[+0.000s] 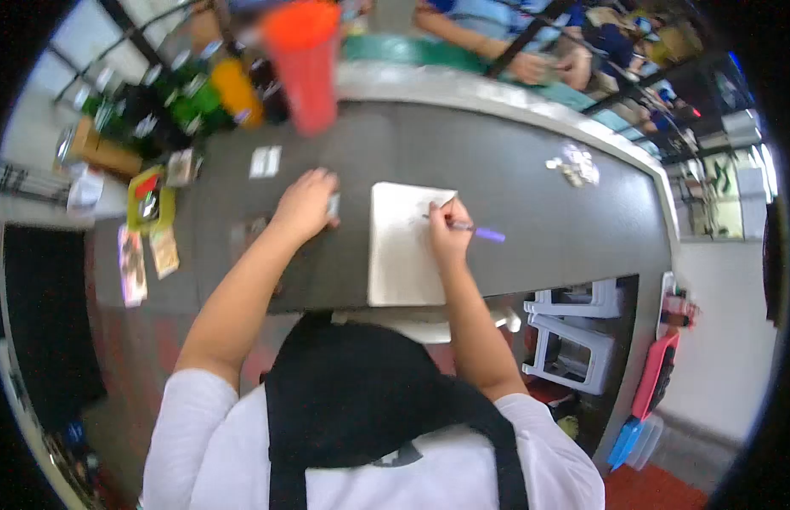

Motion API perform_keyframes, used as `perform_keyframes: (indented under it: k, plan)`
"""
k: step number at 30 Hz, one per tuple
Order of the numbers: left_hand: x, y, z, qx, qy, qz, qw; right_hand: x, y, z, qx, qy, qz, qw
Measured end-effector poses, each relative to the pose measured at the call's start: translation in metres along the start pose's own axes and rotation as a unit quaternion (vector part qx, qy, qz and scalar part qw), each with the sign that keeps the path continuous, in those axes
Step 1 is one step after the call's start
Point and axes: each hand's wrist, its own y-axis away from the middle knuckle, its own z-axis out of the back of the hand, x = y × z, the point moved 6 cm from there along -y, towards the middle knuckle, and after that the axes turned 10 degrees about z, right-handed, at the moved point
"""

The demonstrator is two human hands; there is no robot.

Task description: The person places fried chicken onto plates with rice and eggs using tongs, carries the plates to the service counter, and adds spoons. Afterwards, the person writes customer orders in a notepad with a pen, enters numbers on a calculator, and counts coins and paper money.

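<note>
A notepad [402, 263] with whitish pages lies on the dark grey counter in front of me. My right hand [450, 234] is closed around a pen [490, 235] with a purple end, its tip at the upper part of the page. Faint marks show near the tip. To the left of the notepad, my left hand [305, 208] rests on the counter with its fingers curled. A small pale thing shows between its thumb and fingers, too blurred to name.
A tall red-orange plastic container [303, 72] stands at the back, beside several bottles [191, 98]. At left are a yellow-green basket [161, 212] and banknotes [132, 263]. Coins [575, 166] lie at right. Plastic stools [569, 353] sit below. Beyond the bars is another person's hand [531, 68].
</note>
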Motion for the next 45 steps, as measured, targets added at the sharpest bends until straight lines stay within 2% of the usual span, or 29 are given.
perform_keyframes:
  k: [1,3,4,5,6,9,13,14,16,17,18,19,21,22,24,25,26,29,30,32,36,40,43,44,45]
  plan:
    - [-0.002,-0.005,-0.002,0.016,-0.015,0.012,1.000,0.013,0.000,0.013,-0.026,0.050,0.035,0.998]
    - [-0.004,-0.015,-0.004,0.011,-0.026,0.008,1.000,0.029,-0.014,0.041,-0.022,0.130,0.042,0.990]
    - [-0.017,-0.026,0.002,0.067,-0.032,0.054,0.996,0.033,-0.029,0.059,-0.019,0.154,0.041,0.987]
    - [-0.023,-0.024,0.004,0.057,-0.052,0.053,0.996,0.027,-0.033,0.077,-0.001,0.189,0.096,0.977]
    - [-0.027,-0.026,0.006,0.046,-0.073,0.052,0.995,0.023,-0.038,0.100,-0.001,0.218,0.089,0.972]
    - [-0.032,-0.041,-0.003,0.156,-0.027,0.136,0.978,0.006,-0.046,0.169,0.019,0.296,0.091,0.951]
    - [-0.109,-0.084,0.022,0.081,0.109,0.030,0.990,-0.018,-0.047,0.236,0.052,0.319,0.074,0.943]
    - [-0.140,-0.099,0.028,0.039,0.157,-0.005,0.987,-0.020,-0.049,0.247,0.042,0.325,0.107,0.939]
    - [-0.196,-0.133,0.024,-0.015,0.257,0.024,0.966,-0.025,-0.049,0.262,0.033,0.290,0.106,0.950]
    - [-0.219,-0.159,0.010,-0.041,0.301,-0.033,0.952,-0.028,-0.048,0.271,0.031,0.274,0.105,0.955]
    - [-0.253,-0.175,0.003,-0.005,0.316,0.008,0.949,-0.026,-0.049,0.274,0.030,0.261,0.102,0.959]
    - [-0.277,-0.200,-0.015,0.000,0.325,-0.012,0.946,-0.027,-0.047,0.275,0.049,0.266,0.097,0.958]
    - [-0.323,-0.242,-0.052,-0.027,0.483,-0.007,0.875,-0.032,-0.047,0.281,0.075,0.283,0.085,0.952]
    - [-0.337,-0.270,-0.068,-0.038,0.492,-0.004,0.870,-0.035,-0.051,0.282,0.084,0.281,0.087,0.952]
    - [-0.365,-0.312,-0.091,-0.041,0.466,0.010,0.884,-0.036,-0.055,0.288,0.118,0.276,0.090,0.950]
    - [-0.377,-0.330,-0.101,-0.043,0.452,0.017,0.891,-0.035,-0.056,0.292,0.104,0.264,0.101,0.954]
    - [-0.393,-0.330,-0.097,-0.059,0.373,0.029,0.926,-0.037,-0.057,0.293,0.114,0.267,0.098,0.952]
    - [-0.415,-0.353,-0.111,-0.166,0.315,-0.033,0.934,-0.045,-0.060,0.299,0.128,0.272,0.096,0.949]
    - [-0.418,-0.356,-0.116,-0.143,0.276,-0.002,0.950,-0.048,-0.061,0.300,0.133,0.271,0.098,0.948]
    - [-0.427,-0.354,-0.116,-0.174,0.178,-0.020,0.968,-0.050,-0.064,0.301,0.146,0.275,0.101,0.945]
    - [-0.433,-0.356,-0.129,-0.211,0.070,-0.025,0.975,-0.052,-0.069,0.307,0.168,0.281,0.121,0.937]
    - [-0.448,-0.340,-0.128,-0.254,0.012,0.009,0.967,-0.058,-0.078,0.313,0.179,0.239,0.118,0.947]
    - [-0.462,-0.320,-0.119,-0.344,0.102,-0.026,0.933,-0.069,-0.112,0.340,0.113,0.166,0.066,0.977]
    - [-0.472,-0.307,-0.123,-0.328,0.134,-0.028,0.935,-0.078,-0.128,0.357,0.061,0.180,0.054,0.980]
    - [-0.478,-0.310,-0.143,-0.248,0.139,-0.094,0.954,-0.091,-0.146,0.376,0.009,0.194,0.041,0.980]
